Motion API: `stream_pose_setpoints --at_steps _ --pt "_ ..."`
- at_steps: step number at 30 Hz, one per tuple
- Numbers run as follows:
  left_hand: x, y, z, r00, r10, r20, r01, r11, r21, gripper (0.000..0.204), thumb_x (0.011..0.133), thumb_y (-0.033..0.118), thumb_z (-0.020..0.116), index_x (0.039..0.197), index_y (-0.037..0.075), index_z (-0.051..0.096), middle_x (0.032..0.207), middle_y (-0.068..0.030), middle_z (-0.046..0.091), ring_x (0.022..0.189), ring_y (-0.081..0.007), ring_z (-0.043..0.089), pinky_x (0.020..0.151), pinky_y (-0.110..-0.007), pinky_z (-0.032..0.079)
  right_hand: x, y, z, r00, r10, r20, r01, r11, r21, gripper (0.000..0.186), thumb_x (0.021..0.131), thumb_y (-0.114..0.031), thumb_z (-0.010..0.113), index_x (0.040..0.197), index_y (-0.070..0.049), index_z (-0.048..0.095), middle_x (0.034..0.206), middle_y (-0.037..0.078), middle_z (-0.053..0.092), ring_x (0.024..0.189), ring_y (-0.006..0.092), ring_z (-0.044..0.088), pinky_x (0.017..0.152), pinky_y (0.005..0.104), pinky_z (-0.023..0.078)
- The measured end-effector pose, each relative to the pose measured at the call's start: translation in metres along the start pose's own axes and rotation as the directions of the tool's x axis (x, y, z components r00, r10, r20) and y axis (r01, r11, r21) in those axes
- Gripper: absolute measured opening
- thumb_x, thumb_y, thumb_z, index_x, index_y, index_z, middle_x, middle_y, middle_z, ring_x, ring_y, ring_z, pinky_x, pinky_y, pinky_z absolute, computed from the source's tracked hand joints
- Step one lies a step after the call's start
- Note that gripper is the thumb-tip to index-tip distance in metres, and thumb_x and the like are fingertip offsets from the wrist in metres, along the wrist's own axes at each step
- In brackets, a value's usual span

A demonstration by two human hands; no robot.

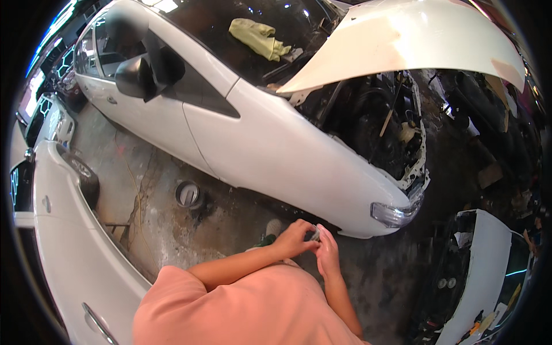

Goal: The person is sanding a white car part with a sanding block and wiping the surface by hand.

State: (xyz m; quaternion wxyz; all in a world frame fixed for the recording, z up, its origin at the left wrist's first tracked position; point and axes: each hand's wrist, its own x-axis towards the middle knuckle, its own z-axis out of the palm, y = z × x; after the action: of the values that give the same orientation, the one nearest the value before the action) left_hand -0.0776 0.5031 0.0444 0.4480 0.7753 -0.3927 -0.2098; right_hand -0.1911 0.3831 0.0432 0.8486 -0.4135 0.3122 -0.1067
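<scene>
In front of my body, beside the lower edge of a white car's front fender [287,149], my two hands meet. My left hand [292,239] is closed, its fingertips pinching a small greyish object [314,234]. Against the other side of that object press the fingers of my right hand [328,251]. The object is too small and too covered by fingers to name. Neither hand touches the car. Ahead and to the right of my hands is the car's clear headlight [392,215].
The car's bonnet [431,40] is raised over the engine bay [368,109]. A yellow-green cloth [259,39] lies on the windscreen. An open can [187,194] stands on the stained floor. Another white car [75,224] is at my left; a white panel [486,264] stands at right.
</scene>
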Motion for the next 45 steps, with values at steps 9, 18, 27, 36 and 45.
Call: stream_pose_setpoints --at_steps 9,18,27,36,45 --pt "-0.065 -0.014 -0.033 0.972 -0.225 -0.062 0.193 0.925 -0.326 0.031 0.091 0.018 0.078 0.114 0.002 0.065 0.107 -0.0088 0.059 0.093 -0.0164 0.061 0.081 -0.032 0.053 -0.020 0.006 0.035 0.962 0.094 0.255 -0.037 0.975 -0.219 0.046 0.104 -0.018 0.061 0.144 0.002 0.051 0.131 0.008 0.060 0.113 0.0136 0.059 0.091 0.0320 0.053" --pt "-0.081 -0.023 -0.065 0.965 -0.219 -0.144 0.157 0.923 -0.351 0.016 0.092 0.009 0.075 0.102 0.001 0.065 0.100 -0.0059 0.064 0.089 -0.0134 0.065 0.077 -0.028 0.054 -0.007 0.038 0.077 0.941 0.038 0.336 0.137 0.866 -0.482 0.049 0.106 -0.023 0.059 0.147 0.002 0.047 0.135 0.012 0.062 0.122 0.0159 0.057 0.104 0.0303 0.046" --pt "-0.114 -0.087 -0.168 0.888 -0.424 0.179 0.392 0.493 -0.777 0.016 0.095 0.018 0.073 0.105 0.009 0.066 0.095 0.0025 0.065 0.086 -0.0063 0.059 0.072 -0.023 0.049 0.025 0.090 0.165 0.913 0.088 0.399 0.127 0.868 -0.481 0.046 0.110 -0.026 0.050 0.148 0.000 0.048 0.136 0.015 0.064 0.123 0.0199 0.060 0.107 0.0332 0.046" --pt "-0.151 -0.175 -0.280 0.882 -0.449 0.144 0.405 0.564 -0.720 0.014 0.097 0.016 0.071 0.105 0.007 0.065 0.089 0.0026 0.065 0.080 -0.0062 0.059 0.068 -0.024 0.047 0.053 0.139 0.311 0.920 0.071 0.385 0.234 0.688 -0.687 0.044 0.109 -0.027 0.050 0.146 -0.004 0.052 0.131 0.016 0.066 0.117 0.0221 0.062 0.102 0.0332 0.046" --pt "-0.175 -0.249 -0.370 0.801 -0.599 -0.001 0.284 0.381 -0.880 0.014 0.097 0.009 0.067 0.111 0.006 0.063 0.092 0.0034 0.060 0.072 -0.0056 0.054 0.062 -0.024 0.047 0.091 0.165 0.365 0.941 0.211 0.263 0.017 0.749 -0.663 0.033 0.106 -0.016 0.052 0.134 -0.005 0.064 0.112 0.003 0.067 0.105 0.0107 0.059 0.096 0.0294 0.047"
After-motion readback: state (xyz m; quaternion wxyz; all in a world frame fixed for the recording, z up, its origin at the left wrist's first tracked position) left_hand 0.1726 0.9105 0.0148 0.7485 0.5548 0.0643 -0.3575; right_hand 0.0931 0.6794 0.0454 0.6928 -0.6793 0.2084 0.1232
